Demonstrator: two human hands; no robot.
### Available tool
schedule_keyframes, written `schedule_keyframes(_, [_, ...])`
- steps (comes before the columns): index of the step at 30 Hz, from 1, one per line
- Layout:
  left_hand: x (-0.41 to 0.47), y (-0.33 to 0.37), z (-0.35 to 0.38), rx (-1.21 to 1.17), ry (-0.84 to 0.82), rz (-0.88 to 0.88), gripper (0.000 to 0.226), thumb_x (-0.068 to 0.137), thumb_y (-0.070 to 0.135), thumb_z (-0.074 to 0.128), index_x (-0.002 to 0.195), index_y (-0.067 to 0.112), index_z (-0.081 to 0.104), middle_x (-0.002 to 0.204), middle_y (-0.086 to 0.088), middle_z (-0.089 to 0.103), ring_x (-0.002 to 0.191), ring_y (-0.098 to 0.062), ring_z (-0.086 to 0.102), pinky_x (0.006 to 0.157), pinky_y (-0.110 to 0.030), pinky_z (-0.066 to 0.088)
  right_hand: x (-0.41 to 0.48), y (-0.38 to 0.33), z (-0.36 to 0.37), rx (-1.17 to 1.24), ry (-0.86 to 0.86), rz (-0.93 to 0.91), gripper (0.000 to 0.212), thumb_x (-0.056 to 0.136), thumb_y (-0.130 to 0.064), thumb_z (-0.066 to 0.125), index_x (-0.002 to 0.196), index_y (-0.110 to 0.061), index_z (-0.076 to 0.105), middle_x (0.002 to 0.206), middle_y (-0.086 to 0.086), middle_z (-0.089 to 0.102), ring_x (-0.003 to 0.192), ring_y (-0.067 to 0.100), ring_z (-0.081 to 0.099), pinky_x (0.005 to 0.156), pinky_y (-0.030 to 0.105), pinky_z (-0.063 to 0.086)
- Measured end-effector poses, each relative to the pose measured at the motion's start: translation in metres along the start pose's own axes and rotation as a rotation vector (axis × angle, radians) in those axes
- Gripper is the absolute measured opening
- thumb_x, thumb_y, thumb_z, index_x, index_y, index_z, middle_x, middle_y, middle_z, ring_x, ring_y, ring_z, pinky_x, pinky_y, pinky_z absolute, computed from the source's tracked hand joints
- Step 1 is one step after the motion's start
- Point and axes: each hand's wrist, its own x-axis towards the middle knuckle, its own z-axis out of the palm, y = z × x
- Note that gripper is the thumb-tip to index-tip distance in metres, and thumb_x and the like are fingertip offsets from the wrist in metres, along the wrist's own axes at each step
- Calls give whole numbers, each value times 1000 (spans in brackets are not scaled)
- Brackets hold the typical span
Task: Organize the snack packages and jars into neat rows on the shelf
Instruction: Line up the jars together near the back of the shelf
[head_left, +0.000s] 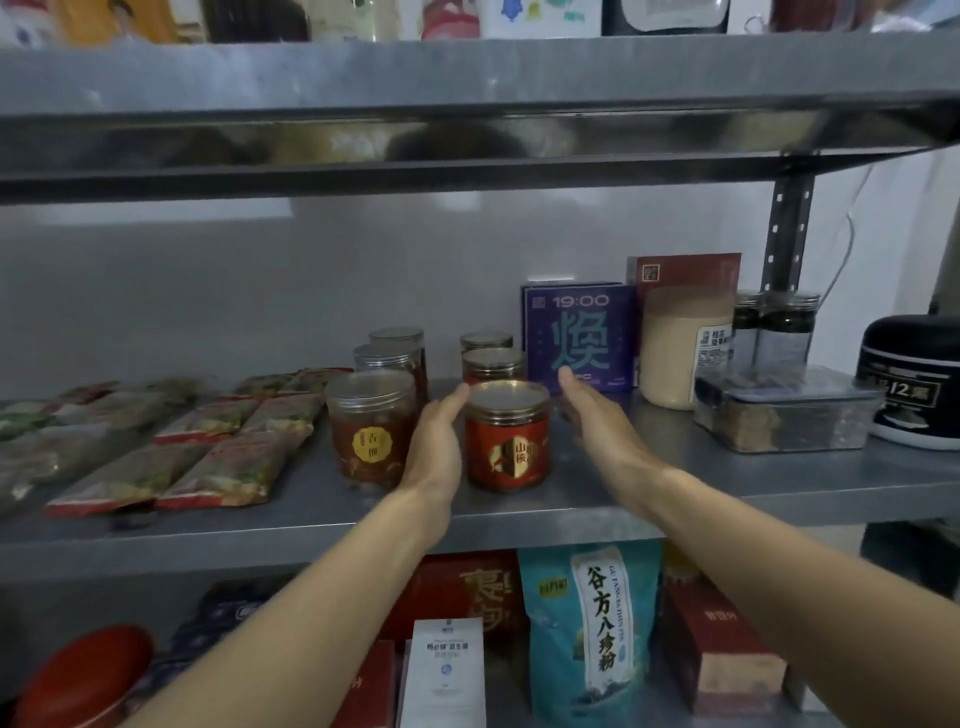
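The red jar (508, 441) is round, with a gold lid and a dark and gold label on the front. It stands upright on the metal shelf (675, 467), its long axis vertical, the lid up and the label toward the person. It is between the two hands.

The left hand (434, 447) lies flat along the left side of the jar. Its fingers (452, 405) are straight and pressed together, and their tips reach the edge of the lid; they seem to touch the jar. The right hand (597, 421) is just to the right of the jar. Its fingers (571, 384) are also straight and together, a little blurred, with a small gap to the jar. Neither hand holds anything.

Left of the left fingers a brown jar (371, 431) stands, and further left flat packets (208, 457) lie in rows. Beyond the fingertips two more red jars (493, 366) stand in line, and behind the right fingers there is a purple box (579, 338).
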Motion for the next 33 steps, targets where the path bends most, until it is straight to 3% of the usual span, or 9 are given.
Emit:
schedule_keyframes(3, [6, -1, 11, -82, 13, -45, 47, 93, 56, 43, 120, 21, 59, 102, -2, 67, 91, -14, 63, 73, -29, 49, 5, 1, 10, 35, -34, 68, 81, 80, -81, 39, 141, -29, 50, 143, -6, 52, 135, 17, 45, 116, 40, 29])
schedule_keyframes(6, [8, -2, 20, -25, -14, -20, 35, 101, 48, 32, 113, 26, 57, 87, 4, 60, 79, -9, 58, 59, -24, 41, 9, 1, 16, -38, -105, 96, 60, 98, -60, 33, 142, -23, 48, 140, 3, 55, 130, 20, 49, 102, 28, 32])
schedule_keyframes(8, [9, -2, 21, -24, -7, -8, 34, 101, 47, 32, 110, 25, 56, 86, 3, 60, 79, -10, 58, 60, -25, 42, 11, 3, 15, -47, -109, 101, 56, 99, -56, 33, 140, -22, 50, 138, 5, 57, 125, 19, 52, 98, 28, 34])
schedule_keyframes(14, [10, 7, 20, -156, -42, -57, 48, 97, 54, 33, 108, 18, 64, 107, -13, 68, 89, -19, 63, 71, -33, 47, 19, 6, 14, 21, -68, 111, 68, 94, -68, 28, 141, -24, 49, 141, 4, 55, 132, 20, 48, 115, 40, 31])
schedule_keyframes(16, [14, 15, 22, -208, -21, -55, 53, 95, 58, 34, 120, 19, 59, 116, -11, 65, 94, -20, 61, 79, -35, 46, 28, 3, 12, 80, -4, 128, 76, 90, -73, 26, 143, -23, 46, 145, 4, 51, 136, 22, 44, 117, 46, 27])
schedule_keyframes(23, [39, 14, 23, -284, -103, -71, 47, 92, 61, 37, 92, 21, 60, 78, -10, 72, 84, -28, 66, 70, -39, 50, 62, -2, 14, 260, 24, 198, 84, 90, -74, 24, 152, -18, 31, 156, 5, 34, 142, 22, 33, 119, 43, 19])
schedule_keyframes(29, [63, 10, 18, -316, -116, -121, 53, 90, 60, 41, 112, 17, 61, 99, -18, 72, 97, -34, 66, 75, -41, 50, 66, 6, 19, 311, -126, 204, 71, 98, -62, 21, 149, -16, 35, 142, 3, 48, 134, 29, 45, 105, 40, 35])
schedule_keyframes(31, [66, 10, 18, -317, -124, -124, 51, 92, 58, 39, 102, 16, 65, 86, -17, 75, 91, -33, 66, 73, -40, 50, 71, 12, 17, 318, -147, 200, 65, 97, -63, 22, 142, -22, 44, 132, 0, 54, 128, 26, 51, 102, 39, 37])
schedule_keyframes(33, [67, 9, 19, -310, -142, -115, 47, 94, 56, 38, 91, 18, 64, 73, -14, 74, 84, -31, 66, 70, -38, 49, 77, 17, 18, 314, -176, 189, 53, 96, -66, 23, 121, -34, 56, 121, 3, 65, 114, 22, 59, 100, 38, 42])
